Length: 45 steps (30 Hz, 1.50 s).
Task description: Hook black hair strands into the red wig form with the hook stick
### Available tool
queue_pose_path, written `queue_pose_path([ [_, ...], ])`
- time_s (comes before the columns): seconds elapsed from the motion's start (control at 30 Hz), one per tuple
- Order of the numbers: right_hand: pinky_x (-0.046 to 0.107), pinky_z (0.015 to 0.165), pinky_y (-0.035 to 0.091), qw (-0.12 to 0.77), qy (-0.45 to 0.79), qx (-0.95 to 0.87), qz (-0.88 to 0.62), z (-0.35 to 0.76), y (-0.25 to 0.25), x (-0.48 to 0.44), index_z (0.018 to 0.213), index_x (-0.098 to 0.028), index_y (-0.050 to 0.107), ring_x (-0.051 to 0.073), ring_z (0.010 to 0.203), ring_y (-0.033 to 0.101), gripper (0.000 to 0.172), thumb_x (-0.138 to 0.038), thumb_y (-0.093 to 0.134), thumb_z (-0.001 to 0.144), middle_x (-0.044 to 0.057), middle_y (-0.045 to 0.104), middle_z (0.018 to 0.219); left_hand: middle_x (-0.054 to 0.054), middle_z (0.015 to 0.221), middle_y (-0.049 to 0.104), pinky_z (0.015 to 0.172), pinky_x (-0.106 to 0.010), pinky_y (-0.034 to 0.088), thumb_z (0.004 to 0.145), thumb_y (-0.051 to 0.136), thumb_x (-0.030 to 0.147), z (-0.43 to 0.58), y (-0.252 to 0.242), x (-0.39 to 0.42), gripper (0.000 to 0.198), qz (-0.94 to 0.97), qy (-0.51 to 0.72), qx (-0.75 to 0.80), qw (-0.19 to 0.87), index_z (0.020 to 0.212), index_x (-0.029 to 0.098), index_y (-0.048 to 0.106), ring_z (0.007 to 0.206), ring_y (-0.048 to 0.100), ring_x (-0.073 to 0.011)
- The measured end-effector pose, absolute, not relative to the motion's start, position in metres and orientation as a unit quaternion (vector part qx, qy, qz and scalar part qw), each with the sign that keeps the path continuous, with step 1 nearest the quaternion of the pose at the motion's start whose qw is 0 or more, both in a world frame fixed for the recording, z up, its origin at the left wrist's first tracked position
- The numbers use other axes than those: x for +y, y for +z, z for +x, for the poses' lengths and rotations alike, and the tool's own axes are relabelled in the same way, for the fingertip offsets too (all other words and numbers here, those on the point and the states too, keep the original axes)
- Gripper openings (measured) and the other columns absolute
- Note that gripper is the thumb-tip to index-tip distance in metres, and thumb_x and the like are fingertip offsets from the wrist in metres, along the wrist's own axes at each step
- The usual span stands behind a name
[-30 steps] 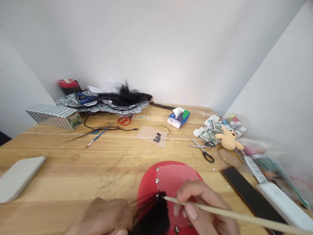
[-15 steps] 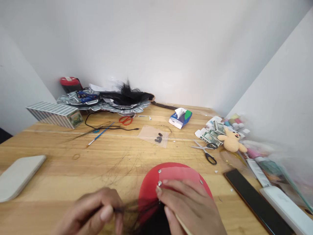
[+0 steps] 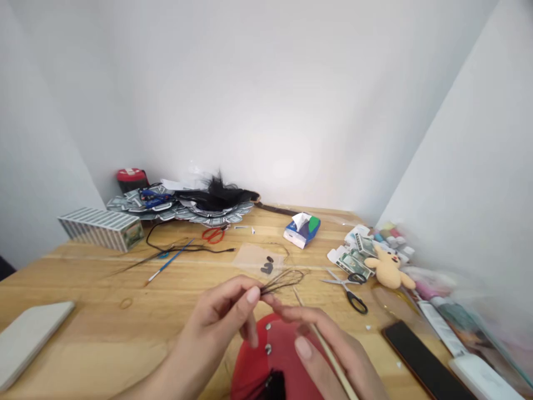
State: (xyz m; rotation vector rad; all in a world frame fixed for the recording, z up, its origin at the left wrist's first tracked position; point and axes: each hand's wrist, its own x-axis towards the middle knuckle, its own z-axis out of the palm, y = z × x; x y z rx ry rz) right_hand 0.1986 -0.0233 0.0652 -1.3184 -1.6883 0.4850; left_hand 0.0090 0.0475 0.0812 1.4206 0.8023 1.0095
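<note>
My left hand [image 3: 225, 314] pinches a thin strand of black hair [image 3: 285, 279] between thumb and fingertips, with a loose loop standing out to the right. A slim light-coloured wooden stick [image 3: 333, 358] lies in my right hand [image 3: 352, 347], its narrow tip pointing up and away. My right fingertips are close to the left ones, near the strand. Below both hands is a red rounded pad [image 3: 250, 361] with a paler panel and silver studs. Black hair [image 3: 275, 384] is gathered at the pad's near part, partly cut off by the frame's edge.
Scissors [image 3: 348, 293], a phone [image 3: 428, 358] and a plush toy [image 3: 389, 268] lie to the right. A tissue pack [image 3: 297, 238] and a clear bag [image 3: 247, 256] are farther back. A paintbrush [image 3: 169, 264], red-handled scissors [image 3: 213, 235] and a white flat object [image 3: 33, 339] lie left.
My left hand has moved up and right with the hair, away from the pad. My right hand has lifted off the pad with the stick. The view has tilted upward.
</note>
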Motion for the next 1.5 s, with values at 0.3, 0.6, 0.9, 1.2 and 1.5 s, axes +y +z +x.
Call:
queue_pose_path([
  [0.3, 0.033, 0.080, 0.057, 0.582, 0.335, -0.558, -0.487, 0.197, 0.118, 0.043, 0.093, -0.020, 0.072, 0.024, 0.085, 0.074, 0.024, -0.043, 0.069, 0.085, 0.006, 0.079, 0.088, -0.007, 0.087, 0.077, 0.076, -0.031, 0.051, 0.090, 0.057, 0.042, 0.050, 0.103, 0.088, 0.032, 0.701, 0.454, 0.304, 0.458, 0.090, 0.019, 0.079, 0.085, 0.068, -0.0265],
  [0.6, 0.033, 0.082, 0.051, 0.601, 0.407, -0.529, -0.440, 0.218, 0.115, 0.084, 0.082, -0.021, 0.067, 0.023, 0.096, 0.066, 0.015, -0.032, 0.059, 0.088, 0.005, 0.075, 0.096, -0.006, 0.081, 0.076, 0.075, -0.031, 0.049, 0.088, 0.056, 0.046, 0.055, 0.125, 0.128, 0.035, 0.742, 0.420, 0.322, 0.412, 0.083, 0.021, 0.080, 0.084, 0.069, -0.0280],
  [0.9, 0.021, 0.054, 0.042, 0.644, 0.534, -0.397, -0.378, 0.228, 0.106, 0.108, 0.080, -0.021, 0.053, 0.013, 0.058, 0.056, 0.018, -0.035, 0.065, 0.080, 0.001, 0.068, 0.071, -0.003, 0.064, 0.064, 0.058, -0.027, 0.036, 0.084, 0.057, 0.049, 0.058, 0.114, 0.153, 0.036, 0.734, 0.428, 0.369, 0.376, 0.069, 0.019, 0.070, 0.061, 0.055, -0.0207],
  [1.2, 0.021, 0.054, 0.030, 0.585, 0.477, -0.477, -0.450, 0.252, 0.105, 0.109, 0.082, -0.017, 0.063, 0.010, 0.056, 0.040, 0.031, -0.043, 0.079, 0.076, -0.004, 0.057, 0.061, -0.006, 0.082, 0.075, 0.086, -0.033, 0.042, 0.082, 0.065, 0.053, 0.042, 0.109, 0.177, 0.035, 0.678, 0.453, 0.330, 0.476, 0.069, 0.020, 0.063, 0.089, 0.063, -0.0260],
  [1.5, 0.026, 0.054, 0.031, 0.621, 0.351, -0.457, -0.531, 0.285, 0.096, 0.123, 0.082, -0.022, 0.061, 0.017, 0.064, 0.054, 0.032, -0.046, 0.079, 0.070, -0.003, 0.067, 0.062, -0.003, 0.069, 0.071, 0.069, -0.024, 0.047, 0.069, 0.081, 0.052, 0.034, 0.093, 0.197, 0.042, 0.553, 0.450, 0.307, 0.630, 0.070, 0.018, 0.057, 0.068, 0.063, -0.0155],
])
